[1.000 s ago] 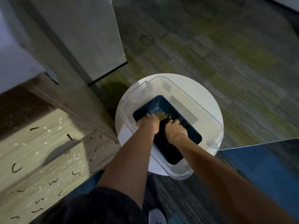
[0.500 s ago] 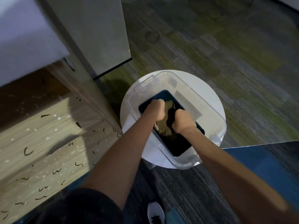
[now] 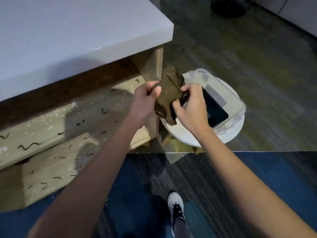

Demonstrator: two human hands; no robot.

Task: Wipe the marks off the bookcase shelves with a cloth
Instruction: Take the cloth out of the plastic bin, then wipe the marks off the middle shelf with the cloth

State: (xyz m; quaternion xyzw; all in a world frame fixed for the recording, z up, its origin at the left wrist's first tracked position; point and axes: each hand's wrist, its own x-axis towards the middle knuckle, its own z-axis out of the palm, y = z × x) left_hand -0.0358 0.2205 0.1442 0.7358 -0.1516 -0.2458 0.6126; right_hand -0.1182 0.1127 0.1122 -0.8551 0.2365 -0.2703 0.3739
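Observation:
A crumpled brown cloth (image 3: pixel 169 93) hangs between both hands, held above the right end of the bookcase. My left hand (image 3: pixel 143 100) pinches its left side and my right hand (image 3: pixel 192 105) grips its right side with curled fingers. The wooden bookcase shelves (image 3: pixel 51 127) run along the left, under a grey top (image 3: pixel 68 36). Black squiggly marks (image 3: pixel 29 146) and pale specks cover the upper shelf and the lower shelf (image 3: pixel 51 170).
A clear plastic tub (image 3: pixel 236 102) with a dark blue inside sits on a round white stool (image 3: pixel 228 134) just right of the bookcase. My white shoe (image 3: pixel 176 208) stands on blue and grey carpet. A dark round base (image 3: pixel 228 6) is at the far top.
Both hands lifted the brown cloth out of the tub and carried it up and left toward the bookcase. The view swung left, showing more of the shelves.

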